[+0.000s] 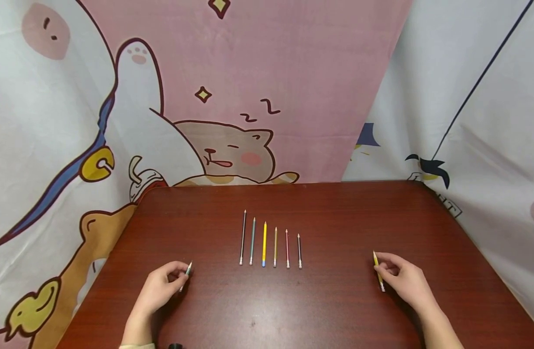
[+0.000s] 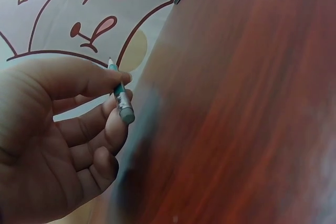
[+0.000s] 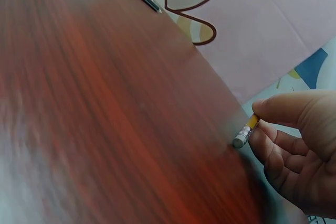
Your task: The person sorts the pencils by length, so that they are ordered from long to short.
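My left hand point(image 1: 161, 286) pinches a short teal pencil point(image 2: 117, 85) between thumb and fingers at the left of the table. Its sharpened tip points away from me and its grey eraser end faces back. On the right side, my right hand point(image 1: 404, 278) pinches a yellow pencil point(image 1: 378, 272) the same way, tip forward; its eraser point(image 3: 240, 142) shows in the right wrist view. Between the hands lies a row of pencils, tips away from me, longest at the left: a dark one point(image 1: 243, 237), a teal one point(image 1: 252, 241), a bright yellow one point(image 1: 264, 244) and several shorter ones point(image 1: 287, 248).
The pencils lie on a reddish-brown wooden table point(image 1: 328, 300). A cartoon-printed cloth point(image 1: 319, 92) hangs behind its far edge, with white cloth at both sides. A small black object point(image 1: 175, 346) shows at the bottom edge near the left forearm.
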A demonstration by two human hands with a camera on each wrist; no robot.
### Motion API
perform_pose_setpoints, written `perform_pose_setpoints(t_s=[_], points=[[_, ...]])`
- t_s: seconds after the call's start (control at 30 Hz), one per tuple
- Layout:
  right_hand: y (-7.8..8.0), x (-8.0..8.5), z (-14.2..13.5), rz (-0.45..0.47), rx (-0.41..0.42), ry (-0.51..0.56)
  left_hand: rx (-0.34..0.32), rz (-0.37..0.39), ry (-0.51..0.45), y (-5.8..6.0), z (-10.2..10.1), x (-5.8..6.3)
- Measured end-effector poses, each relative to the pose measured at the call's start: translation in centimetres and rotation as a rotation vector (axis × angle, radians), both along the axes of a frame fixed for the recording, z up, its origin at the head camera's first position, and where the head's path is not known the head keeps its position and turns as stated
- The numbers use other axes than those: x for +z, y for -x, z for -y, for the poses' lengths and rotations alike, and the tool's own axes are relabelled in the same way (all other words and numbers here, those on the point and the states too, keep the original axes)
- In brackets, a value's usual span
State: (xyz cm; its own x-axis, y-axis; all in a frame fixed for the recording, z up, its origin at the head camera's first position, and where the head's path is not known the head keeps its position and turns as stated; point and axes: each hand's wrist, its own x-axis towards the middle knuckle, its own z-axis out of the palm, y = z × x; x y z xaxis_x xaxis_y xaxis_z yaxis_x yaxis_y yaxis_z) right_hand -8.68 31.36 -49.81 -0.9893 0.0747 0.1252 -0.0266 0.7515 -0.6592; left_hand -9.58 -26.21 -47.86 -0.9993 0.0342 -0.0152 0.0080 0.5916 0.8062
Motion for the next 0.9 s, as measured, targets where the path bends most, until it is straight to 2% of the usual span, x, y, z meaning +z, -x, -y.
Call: perform_pose_setpoints(t_s=[0.27, 0.43, 0.77, 0.9], points=[[0.9, 0.0, 2.0, 0.001, 0.042, 0.043, -0.033, 0.013, -0.014, 0.6, -1.2, -0.2], [1.5, -0.1, 3.3, -0.031, 0.076, 0.062, -0.063, 0.022, -0.041, 0.9, -2.1, -0.5], [2.7, -0.6, 5.9, -0.091, 0.153, 0.100, -0.164, -0.020, -0.063, 1.3, -4.4, -0.8], [3.2, -0.5, 6.9, -0.081, 0.169, 0.104, -0.203, -0.044, -0.083, 1.5, -5.2, -0.8]])
